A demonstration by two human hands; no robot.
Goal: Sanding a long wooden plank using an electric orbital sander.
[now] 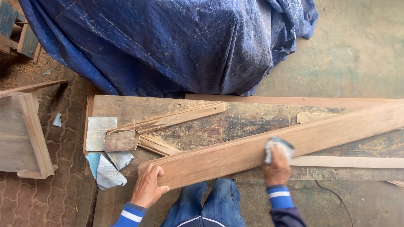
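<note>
A long brown wooden plank (320,133) lies slanted across a worn workbench (252,120). My left hand (147,187) rests on the plank's near left end, fingers curled over its corner. My right hand (277,168) presses a folded piece of grey sandpaper (275,147) against the plank's top face near its middle. Both sleeves are blue with white stripes.
Several used sandpaper sheets (105,145) lie at the bench's left end beside thin wood strips (172,120). A blue tarp (168,42) covers a bulk behind the bench. A wooden frame (25,134) stands at left on brick paving. A black cable (336,195) runs on the floor.
</note>
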